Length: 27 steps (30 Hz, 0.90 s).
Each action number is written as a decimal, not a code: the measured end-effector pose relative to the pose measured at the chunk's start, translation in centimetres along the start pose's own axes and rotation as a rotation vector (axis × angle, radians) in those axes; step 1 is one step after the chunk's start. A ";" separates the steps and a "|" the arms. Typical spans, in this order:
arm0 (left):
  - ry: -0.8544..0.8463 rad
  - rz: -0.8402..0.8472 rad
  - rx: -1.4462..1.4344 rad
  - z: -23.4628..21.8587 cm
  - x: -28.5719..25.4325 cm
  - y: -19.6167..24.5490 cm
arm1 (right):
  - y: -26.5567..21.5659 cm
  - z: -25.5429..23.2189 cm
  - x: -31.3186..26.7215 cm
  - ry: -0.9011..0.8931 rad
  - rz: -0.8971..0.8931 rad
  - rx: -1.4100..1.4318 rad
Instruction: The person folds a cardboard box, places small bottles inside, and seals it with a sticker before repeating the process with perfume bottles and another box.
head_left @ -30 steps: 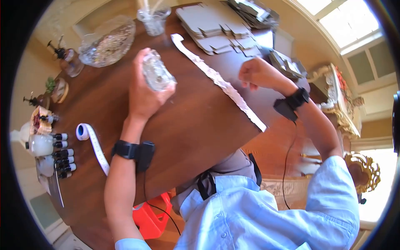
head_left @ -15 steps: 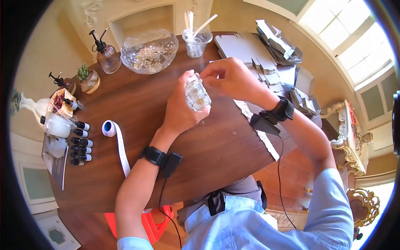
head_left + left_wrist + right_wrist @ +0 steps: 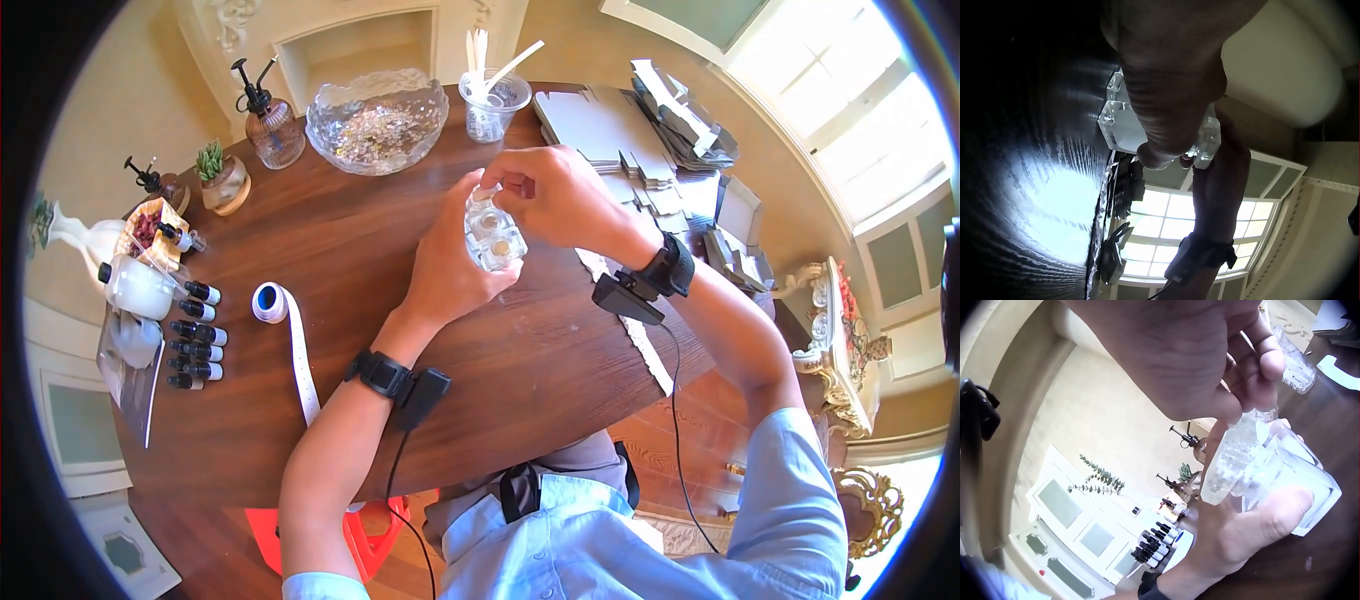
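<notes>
My left hand [image 3: 450, 260] grips a clear glass bottle [image 3: 497, 250] above the table, its thumb along one side. In the right wrist view the bottle's square body [image 3: 1313, 487] lies tilted, with a broad faceted glass stopper [image 3: 1229, 462] at its neck. My right hand [image 3: 570, 200] reaches over from the right with curled fingers, thumb and fingertips pinching at the stopper's upper edge. From the left wrist, the left hand covers much of the bottle [image 3: 1125, 128], and the right fingers show just behind it.
A roll of white tape [image 3: 270, 302] trails toward the left forearm. Behind stand a glass bowl [image 3: 378, 125] of shiny flakes, a cup of sticks [image 3: 487, 122] and a spray bottle [image 3: 275, 135]. Several dropper bottles [image 3: 198, 335] line the left; flat grey boxes [image 3: 600, 125] and a crinkled strip [image 3: 645, 350] lie right.
The right hand has come from above the crinkled strip to the bottle's stopper. The left hand keeps hold of the bottle, now turned differently. The head view has shifted.
</notes>
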<state>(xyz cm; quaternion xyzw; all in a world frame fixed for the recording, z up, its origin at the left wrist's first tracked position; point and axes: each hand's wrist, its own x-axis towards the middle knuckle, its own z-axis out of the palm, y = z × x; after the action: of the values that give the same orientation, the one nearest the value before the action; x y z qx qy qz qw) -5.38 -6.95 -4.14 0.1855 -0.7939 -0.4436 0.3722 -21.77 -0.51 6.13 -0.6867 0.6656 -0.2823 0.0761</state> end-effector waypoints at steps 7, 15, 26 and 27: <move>0.002 -0.001 0.026 0.0 0.1 0.0 | -0.3 -0.3 0.5 -0.030 0.004 -0.055; -0.044 -0.029 -0.015 -0.3 0.1 0.5 | 0.8 -0.3 1.1 -0.146 0.023 0.002; -0.006 0.012 -0.003 0.2 0.1 -0.2 | 0.9 0.0 0.7 -0.101 0.037 0.186; -0.016 -0.018 -0.010 0.1 0.1 -0.1 | 1.0 -0.1 0.8 -0.115 0.035 0.167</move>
<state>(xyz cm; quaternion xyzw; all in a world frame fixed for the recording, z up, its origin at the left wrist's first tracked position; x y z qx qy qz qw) -5.52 -6.96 -4.27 0.1872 -0.7929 -0.4524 0.3629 -22.71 -1.37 5.97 -0.6811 0.6462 -0.2957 0.1763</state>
